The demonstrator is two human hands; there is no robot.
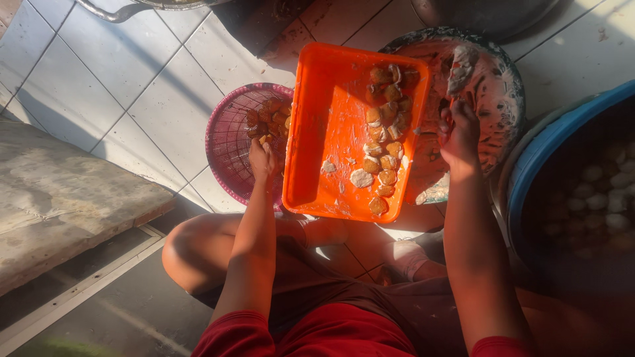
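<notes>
I squat over a tiled floor. My left hand (262, 157) reaches into a pink mesh basket (225, 142) and closes on a brown fried piece (264, 139); more such pieces (268, 116) lie at the basket's far side. An orange rectangular tray (324, 112) sits between the basket and a round paste-smeared basin (496, 86). A row of paste-coated brown pieces (385, 132) lines the tray's right side. My right hand (458, 129), smeared with white paste, is over the basin with its fingers curled; what it holds is hidden.
A large blue tub (529, 165) holding several pale round lumps (605, 192) stands at the right. A worn stone slab (59, 192) lies at the left. Dark metal pots (483, 13) sit at the top edge. My knees are below the tray.
</notes>
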